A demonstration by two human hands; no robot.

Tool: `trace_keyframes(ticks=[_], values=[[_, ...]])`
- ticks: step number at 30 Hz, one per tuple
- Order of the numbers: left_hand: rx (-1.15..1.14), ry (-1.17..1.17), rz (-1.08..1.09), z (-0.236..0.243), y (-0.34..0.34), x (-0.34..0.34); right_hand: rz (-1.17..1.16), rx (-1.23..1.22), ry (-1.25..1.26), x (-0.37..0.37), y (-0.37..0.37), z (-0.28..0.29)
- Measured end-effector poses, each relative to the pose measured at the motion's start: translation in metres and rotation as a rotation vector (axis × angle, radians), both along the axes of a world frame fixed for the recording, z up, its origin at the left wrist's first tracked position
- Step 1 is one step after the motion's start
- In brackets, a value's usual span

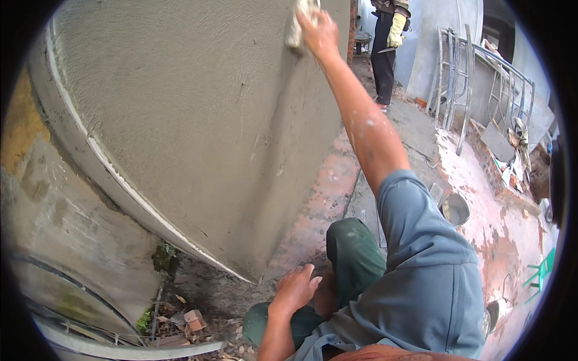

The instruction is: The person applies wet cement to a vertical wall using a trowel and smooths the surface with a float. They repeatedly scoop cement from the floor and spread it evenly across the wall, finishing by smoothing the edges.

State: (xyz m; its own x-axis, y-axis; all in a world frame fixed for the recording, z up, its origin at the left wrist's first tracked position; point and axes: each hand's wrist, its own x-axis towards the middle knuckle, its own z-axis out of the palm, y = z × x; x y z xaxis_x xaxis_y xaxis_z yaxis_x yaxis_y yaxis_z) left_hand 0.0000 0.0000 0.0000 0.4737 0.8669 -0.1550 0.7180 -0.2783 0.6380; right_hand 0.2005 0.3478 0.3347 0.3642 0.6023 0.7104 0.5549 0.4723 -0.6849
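My right arm reaches up along a wall of wet grey plaster (174, 114). At its upper right edge my right hand (322, 36), slightly blurred, is closed round a pale sponge (296, 24) pressed to the plaster. Below the sponge, a darker smooth band runs down the surface. My left hand (296, 289) sits low beside my green-trousered knee, near the wall's bottom corner. Its fingers are loosely curled, with the thumb apart, and no object shows in it. The undersides of those fingers are hidden.
A person (385, 54) in yellow gloves stands beyond the wall, holding a pointed blade. Metal scaffold frames (457, 78) lean at the right above rubble. On the floor are a bucket (456, 209) and a green stool (542, 269). Broken bricks (194, 320) lie at lower left.
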Motion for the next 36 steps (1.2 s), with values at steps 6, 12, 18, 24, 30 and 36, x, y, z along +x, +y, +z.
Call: trace_keyframes(ticks=[6,12,18,24,30,36], values=[[0.007,0.024,-0.034,-0.011,0.005,0.014,-0.063,0.564,-0.424,-0.022,-0.008,-0.022],[-0.009,0.017,0.019,-0.012,0.012,0.018,-0.146,0.197,-0.097,0.056,0.092,-0.01],[0.011,0.037,0.016,-0.014,0.017,0.02,0.007,0.046,0.236,0.078,0.114,-0.146],[0.043,0.024,0.003,-0.028,0.015,0.025,0.076,0.514,-0.169,-0.015,0.02,-0.094],[0.092,0.016,-0.008,-0.024,0.015,0.023,0.149,0.671,-0.433,-0.064,-0.072,-0.195],[0.111,-0.021,0.004,-0.016,0.0,0.016,0.194,0.156,0.098,-0.028,-0.042,-0.13]])
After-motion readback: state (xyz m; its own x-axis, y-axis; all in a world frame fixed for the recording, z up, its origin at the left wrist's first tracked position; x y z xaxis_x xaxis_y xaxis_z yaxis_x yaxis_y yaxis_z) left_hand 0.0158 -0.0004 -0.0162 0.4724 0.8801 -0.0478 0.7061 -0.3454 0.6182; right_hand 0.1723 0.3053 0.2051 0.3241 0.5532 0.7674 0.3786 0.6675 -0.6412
